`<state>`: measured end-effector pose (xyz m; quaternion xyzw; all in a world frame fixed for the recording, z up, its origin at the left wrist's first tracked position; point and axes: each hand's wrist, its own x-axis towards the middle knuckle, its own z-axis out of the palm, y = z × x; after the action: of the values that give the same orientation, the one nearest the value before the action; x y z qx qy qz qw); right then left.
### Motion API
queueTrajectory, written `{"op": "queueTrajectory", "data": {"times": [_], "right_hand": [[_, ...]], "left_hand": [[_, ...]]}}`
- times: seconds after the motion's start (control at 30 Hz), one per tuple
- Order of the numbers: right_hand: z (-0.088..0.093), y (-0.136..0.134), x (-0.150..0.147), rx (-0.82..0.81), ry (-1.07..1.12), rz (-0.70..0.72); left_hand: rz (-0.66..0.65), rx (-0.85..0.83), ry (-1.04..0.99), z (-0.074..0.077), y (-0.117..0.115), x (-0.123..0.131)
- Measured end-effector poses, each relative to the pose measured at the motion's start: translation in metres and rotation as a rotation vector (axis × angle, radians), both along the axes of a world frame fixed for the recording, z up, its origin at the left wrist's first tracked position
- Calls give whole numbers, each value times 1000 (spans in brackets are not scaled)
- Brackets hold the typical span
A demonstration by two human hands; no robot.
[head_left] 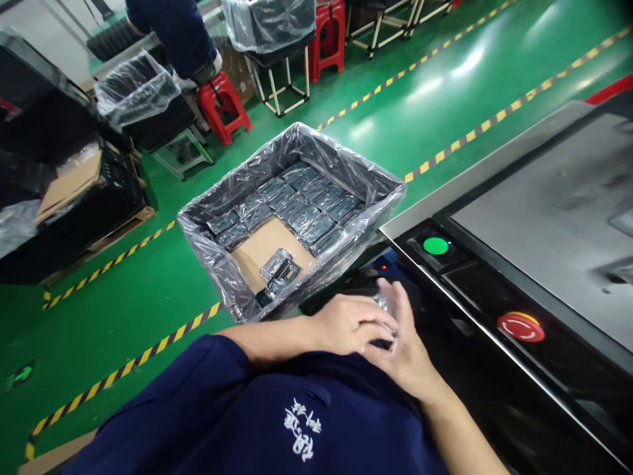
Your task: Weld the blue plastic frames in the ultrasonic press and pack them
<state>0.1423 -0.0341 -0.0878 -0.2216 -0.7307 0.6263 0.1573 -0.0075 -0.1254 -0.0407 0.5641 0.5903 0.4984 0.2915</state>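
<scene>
In front of my chest, my left hand and my right hand meet around a small piece in shiny clear plastic. The fingers of both hands are bent about it and cover most of it, so its exact kind is hidden. To the left stands a black bin lined with clear plastic. Rows of dark flat pieces in clear wrap lie inside it. A few loose dark pieces rest on a cardboard sheet in the bin's near part.
On my right is a machine with a green button, a red emergency stop button and a metal top. Further off, a person sits on a red stool near another lined bin. Striped tape marks the floor.
</scene>
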Motion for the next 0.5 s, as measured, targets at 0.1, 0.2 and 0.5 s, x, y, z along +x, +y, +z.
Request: {"op": "queueTrajectory", "data": {"times": [0.1,0.2,0.5], "right_hand": [[7,-2,-9,-78,-84,115],[-18,0,-4,-93,-269,47],[-111,5,62,-264,-693,-693]], "left_hand": [[6,-50,-95,-9,5,4],[106,-118,-77,-30,9,-32],[894,-928,50,-136,-6,-211]]}}
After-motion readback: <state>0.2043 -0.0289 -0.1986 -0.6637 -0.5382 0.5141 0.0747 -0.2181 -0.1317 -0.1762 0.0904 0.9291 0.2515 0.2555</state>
